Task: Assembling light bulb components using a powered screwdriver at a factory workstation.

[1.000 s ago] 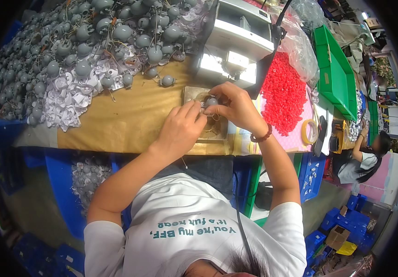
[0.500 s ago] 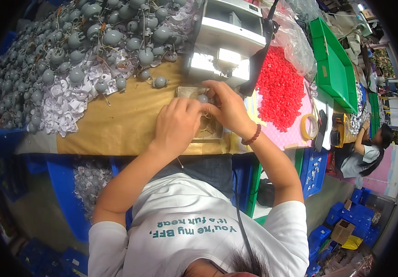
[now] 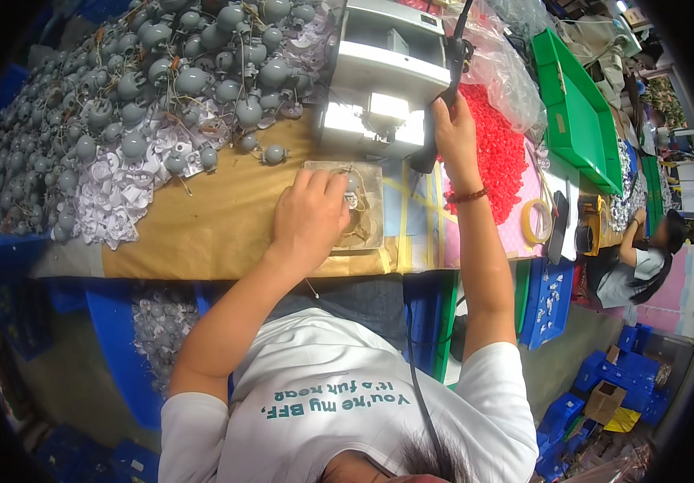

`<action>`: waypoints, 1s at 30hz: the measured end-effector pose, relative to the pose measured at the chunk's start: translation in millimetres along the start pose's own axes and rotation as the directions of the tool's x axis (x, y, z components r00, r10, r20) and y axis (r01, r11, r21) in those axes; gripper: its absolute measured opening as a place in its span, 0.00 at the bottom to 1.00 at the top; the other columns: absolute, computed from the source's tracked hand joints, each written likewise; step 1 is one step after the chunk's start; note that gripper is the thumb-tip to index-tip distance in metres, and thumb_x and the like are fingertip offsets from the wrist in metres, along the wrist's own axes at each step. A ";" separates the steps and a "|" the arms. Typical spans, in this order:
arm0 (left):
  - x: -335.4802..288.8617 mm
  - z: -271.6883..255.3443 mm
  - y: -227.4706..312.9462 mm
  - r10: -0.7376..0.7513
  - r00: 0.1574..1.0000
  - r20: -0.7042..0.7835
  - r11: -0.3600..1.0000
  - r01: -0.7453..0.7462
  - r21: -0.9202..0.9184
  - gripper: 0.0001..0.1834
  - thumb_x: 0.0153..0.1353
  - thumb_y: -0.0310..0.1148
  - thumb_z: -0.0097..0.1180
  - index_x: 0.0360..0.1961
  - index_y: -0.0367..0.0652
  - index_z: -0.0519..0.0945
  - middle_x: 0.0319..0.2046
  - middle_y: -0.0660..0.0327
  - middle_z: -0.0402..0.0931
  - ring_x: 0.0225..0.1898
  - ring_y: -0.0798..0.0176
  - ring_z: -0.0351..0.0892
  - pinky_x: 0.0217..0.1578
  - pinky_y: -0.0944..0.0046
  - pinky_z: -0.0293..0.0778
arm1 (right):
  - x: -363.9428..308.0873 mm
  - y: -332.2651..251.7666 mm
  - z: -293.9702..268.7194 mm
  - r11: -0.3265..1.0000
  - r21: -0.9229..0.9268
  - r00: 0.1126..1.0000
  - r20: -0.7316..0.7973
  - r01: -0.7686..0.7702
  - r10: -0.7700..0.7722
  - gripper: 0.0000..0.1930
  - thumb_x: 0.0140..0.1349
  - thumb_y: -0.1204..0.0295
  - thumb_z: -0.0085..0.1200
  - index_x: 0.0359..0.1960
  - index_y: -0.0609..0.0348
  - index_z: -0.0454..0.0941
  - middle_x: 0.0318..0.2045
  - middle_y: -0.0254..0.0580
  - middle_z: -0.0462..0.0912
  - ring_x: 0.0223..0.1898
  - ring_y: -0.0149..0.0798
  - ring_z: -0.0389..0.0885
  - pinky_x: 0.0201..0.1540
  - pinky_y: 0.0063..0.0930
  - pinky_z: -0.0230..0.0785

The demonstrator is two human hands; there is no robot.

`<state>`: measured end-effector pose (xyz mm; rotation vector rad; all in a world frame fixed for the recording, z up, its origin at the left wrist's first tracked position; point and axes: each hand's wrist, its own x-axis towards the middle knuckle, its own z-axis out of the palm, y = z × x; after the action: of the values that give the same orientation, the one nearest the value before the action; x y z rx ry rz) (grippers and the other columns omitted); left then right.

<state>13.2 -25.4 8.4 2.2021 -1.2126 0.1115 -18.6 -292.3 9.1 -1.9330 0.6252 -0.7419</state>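
My left hand [image 3: 312,211] is closed at the left side of a shallow, worn tray [image 3: 372,181]. Its fingertips pinch a small grey ball-shaped part [image 3: 352,182] with thin wires; the fingers hide some of it. Off to the right, my right hand [image 3: 457,141], with a beaded bracelet at the wrist, is raised beside a white machine [image 3: 395,68]. Thumb and fingers close on a black bar [image 3: 448,95] along the machine's right side, though the fingertips are partly hidden. The machine stands just beyond the tray, its lower front brightly lit.
Grey ball-shaped parts with wires [image 3: 133,84] heap at the left, beside white plastic pieces [image 3: 113,201]. Small red parts [image 3: 492,153] lie right of the machine. Farther right are a green tray [image 3: 580,121], a yellow tape roll [image 3: 536,221] and another person [image 3: 641,266].
My right hand has left the tray and moved up and right to the black bar. The left hand stays at the grey part. The view has shifted slightly.
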 end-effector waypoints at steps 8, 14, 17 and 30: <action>-3.6 2.0 -4.2 -0.022 1.000 -0.017 0.998 0.021 -0.051 0.18 0.49 0.28 0.66 0.44 0.44 0.79 0.37 0.60 0.75 0.42 0.52 0.74 0.39 0.55 0.75 | -27.9 -94.9 -8.1 0.823 0.367 0.891 -0.309 0.434 -0.332 0.31 0.59 0.84 0.63 0.62 0.67 0.60 0.30 0.38 0.80 0.30 0.30 0.81 0.35 0.25 0.76; -1.0 -0.4 -3.1 -0.031 0.999 -0.017 0.997 0.030 -0.067 0.19 0.49 0.28 0.66 0.45 0.44 0.80 0.37 0.59 0.76 0.43 0.52 0.74 0.39 0.55 0.76 | -6.7 -131.5 10.1 0.731 0.532 0.894 -0.127 0.427 -0.429 0.19 0.60 0.83 0.58 0.52 0.68 0.67 0.25 0.39 0.81 0.26 0.33 0.82 0.35 0.29 0.75; -1.0 -0.1 -3.5 -0.029 1.000 -0.008 0.997 0.028 -0.070 0.19 0.49 0.29 0.66 0.45 0.44 0.80 0.37 0.59 0.76 0.44 0.51 0.74 0.39 0.54 0.76 | 11.7 -128.6 31.8 0.713 0.558 0.891 -0.116 0.425 -0.439 0.11 0.58 0.81 0.61 0.40 0.64 0.72 0.22 0.37 0.80 0.24 0.32 0.81 0.29 0.23 0.73; -2.7 1.9 -5.3 -0.047 0.999 -0.021 0.997 0.046 -0.063 0.19 0.49 0.31 0.66 0.45 0.44 0.79 0.38 0.59 0.77 0.45 0.52 0.75 0.40 0.53 0.77 | -46.4 -128.8 43.7 0.793 0.609 0.966 0.188 0.028 -0.178 0.14 0.57 0.82 0.64 0.39 0.62 0.70 0.23 0.35 0.81 0.21 0.28 0.80 0.24 0.22 0.73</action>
<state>15.4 -22.4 3.4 2.1680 -1.1368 0.0777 -3.9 -179.7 97.1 -1.4267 0.0994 -0.6612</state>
